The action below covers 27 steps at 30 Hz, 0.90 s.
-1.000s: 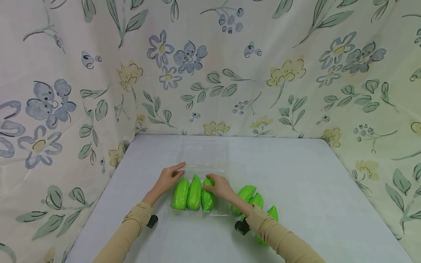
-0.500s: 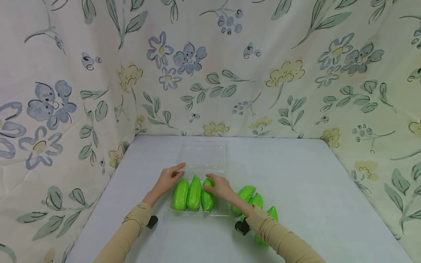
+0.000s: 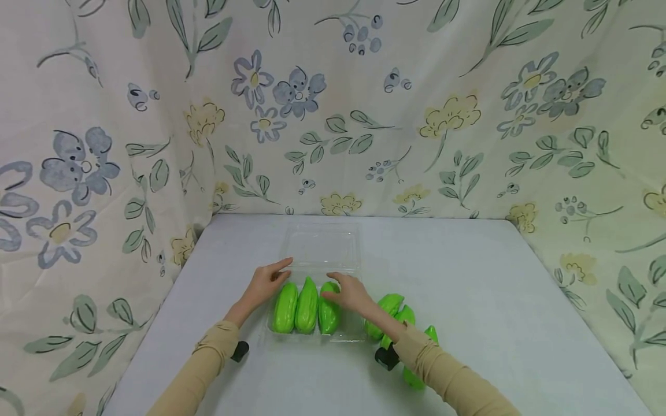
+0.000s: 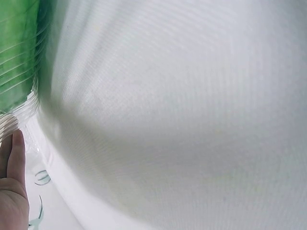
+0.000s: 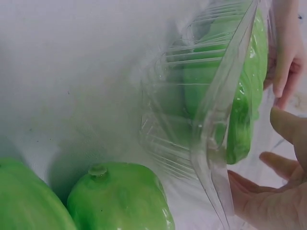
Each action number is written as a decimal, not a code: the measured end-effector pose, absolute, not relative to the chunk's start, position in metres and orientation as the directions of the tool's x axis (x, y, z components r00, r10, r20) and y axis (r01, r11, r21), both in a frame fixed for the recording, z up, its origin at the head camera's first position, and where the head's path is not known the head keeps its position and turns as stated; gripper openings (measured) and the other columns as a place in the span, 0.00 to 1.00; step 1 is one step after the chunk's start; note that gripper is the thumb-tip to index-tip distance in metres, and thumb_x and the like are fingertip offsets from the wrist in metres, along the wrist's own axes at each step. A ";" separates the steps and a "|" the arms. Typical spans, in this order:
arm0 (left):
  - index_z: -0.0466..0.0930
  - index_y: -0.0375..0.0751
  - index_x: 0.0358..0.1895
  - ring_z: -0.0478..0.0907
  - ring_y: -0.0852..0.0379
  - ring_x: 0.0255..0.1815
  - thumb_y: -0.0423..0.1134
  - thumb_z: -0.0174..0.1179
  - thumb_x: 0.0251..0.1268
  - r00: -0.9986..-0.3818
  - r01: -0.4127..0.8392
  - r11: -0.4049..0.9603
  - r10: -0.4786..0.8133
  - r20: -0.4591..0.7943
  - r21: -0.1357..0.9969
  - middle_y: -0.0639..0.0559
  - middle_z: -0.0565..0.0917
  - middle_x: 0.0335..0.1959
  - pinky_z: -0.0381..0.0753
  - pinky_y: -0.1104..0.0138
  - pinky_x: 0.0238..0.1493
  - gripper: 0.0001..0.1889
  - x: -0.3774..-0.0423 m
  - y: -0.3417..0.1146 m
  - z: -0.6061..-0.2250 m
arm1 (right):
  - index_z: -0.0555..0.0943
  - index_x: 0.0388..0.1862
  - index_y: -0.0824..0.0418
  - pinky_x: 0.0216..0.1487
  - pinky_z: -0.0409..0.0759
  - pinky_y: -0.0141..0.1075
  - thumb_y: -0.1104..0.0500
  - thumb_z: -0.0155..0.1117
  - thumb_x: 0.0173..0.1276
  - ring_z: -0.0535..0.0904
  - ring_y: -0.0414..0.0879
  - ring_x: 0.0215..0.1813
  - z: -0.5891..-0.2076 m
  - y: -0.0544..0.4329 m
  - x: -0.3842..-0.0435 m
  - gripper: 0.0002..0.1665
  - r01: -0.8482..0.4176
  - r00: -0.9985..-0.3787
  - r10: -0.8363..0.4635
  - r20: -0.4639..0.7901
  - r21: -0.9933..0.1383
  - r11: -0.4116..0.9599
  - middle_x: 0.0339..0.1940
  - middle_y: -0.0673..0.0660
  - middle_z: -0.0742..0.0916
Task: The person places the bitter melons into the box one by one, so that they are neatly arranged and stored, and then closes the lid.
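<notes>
A clear plastic clamshell container [image 3: 347, 335] stands on the table with three glossy, elongated green fruits or vegetables side by side in its left and middle part: a left one [image 3: 285, 309], a middle one [image 3: 307, 307] and a right one [image 3: 329, 315]. My left hand [image 3: 262, 287] holds the container's back left corner; its fingertips [image 4: 18, 139] show against the outer wall. Over the right green piece my right hand [image 3: 354, 293] hovers, thumb and fingers spread with nothing between them. The right wrist view shows this hand [image 5: 273, 191] just past the container's rim.
The transparent lid [image 3: 322, 245] lies folded back behind the container. Several more green pieces [image 3: 382, 315] lie on the white table [image 3: 468, 277] to the right, partly under the right forearm. A floral cloth [image 3: 333, 115] hangs around the back and sides.
My right hand has loosened from the right green piece and shifted slightly right, its fingers spreading. My left hand stays at the container's corner.
</notes>
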State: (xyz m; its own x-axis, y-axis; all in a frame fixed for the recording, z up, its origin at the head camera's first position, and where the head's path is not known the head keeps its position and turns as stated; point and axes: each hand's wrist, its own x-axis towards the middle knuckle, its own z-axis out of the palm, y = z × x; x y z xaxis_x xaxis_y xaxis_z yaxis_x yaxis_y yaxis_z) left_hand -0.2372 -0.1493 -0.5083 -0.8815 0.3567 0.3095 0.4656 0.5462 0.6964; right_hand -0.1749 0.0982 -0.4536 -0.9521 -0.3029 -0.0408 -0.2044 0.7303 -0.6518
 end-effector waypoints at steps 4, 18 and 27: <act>0.75 0.36 0.62 0.56 0.70 0.14 0.36 0.57 0.67 -0.880 0.469 0.544 0.359 0.312 0.696 0.47 0.79 0.21 0.65 0.73 0.19 0.20 -0.237 -0.150 -0.509 | 0.71 0.64 0.67 0.59 0.72 0.54 0.54 0.63 0.66 0.73 0.63 0.62 -0.449 0.099 -0.174 0.31 -0.198 -0.950 -0.307 -0.054 -0.658 0.726 0.61 0.66 0.78; 0.75 0.36 0.61 0.57 0.70 0.14 0.35 0.57 0.67 -0.877 0.473 0.536 0.361 0.317 0.700 0.46 0.83 0.26 0.65 0.73 0.19 0.20 -0.238 -0.150 -0.509 | 0.71 0.66 0.62 0.52 0.78 0.51 0.51 0.59 0.69 0.77 0.65 0.55 -0.443 0.118 -0.179 0.29 -0.229 -0.926 -0.374 -0.039 -0.731 0.643 0.61 0.68 0.78; 0.75 0.36 0.61 0.57 0.70 0.14 0.35 0.58 0.67 -0.876 0.477 0.541 0.360 0.322 0.693 0.46 0.81 0.21 0.65 0.73 0.19 0.20 -0.238 -0.150 -0.508 | 0.70 0.67 0.59 0.50 0.80 0.43 0.52 0.58 0.70 0.80 0.57 0.53 -0.431 0.136 -0.175 0.28 -0.273 -0.917 -0.399 0.018 -0.758 0.593 0.58 0.65 0.80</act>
